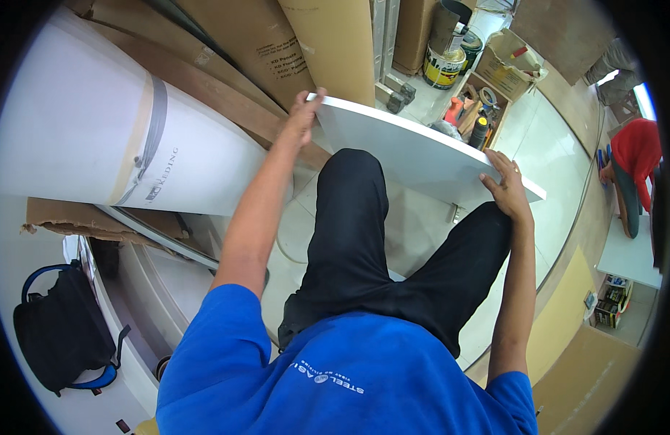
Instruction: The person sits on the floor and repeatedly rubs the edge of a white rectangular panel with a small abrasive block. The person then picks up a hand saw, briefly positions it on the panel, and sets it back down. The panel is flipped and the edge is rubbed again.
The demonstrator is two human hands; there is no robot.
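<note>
A flat white panel (400, 148) stands on its long edge in front of my knees, slanting from upper left to lower right. My left hand (304, 118) is closed around its far left corner. Nearer its right end, my right hand (507, 187) grips the top edge, thumb on the face toward me and fingers over the edge. A small metal fitting (457, 213) shows low by the panel, next to my right knee. The panel's far face is hidden.
Beyond the panel sit a wooden toolbox (503, 109), an open cardboard box (503, 72) and a yellow-labelled can (442, 69). A large white wrapped roll (197, 156) lies left, above a black backpack (63, 330). A person in red (634, 152) bends at far right.
</note>
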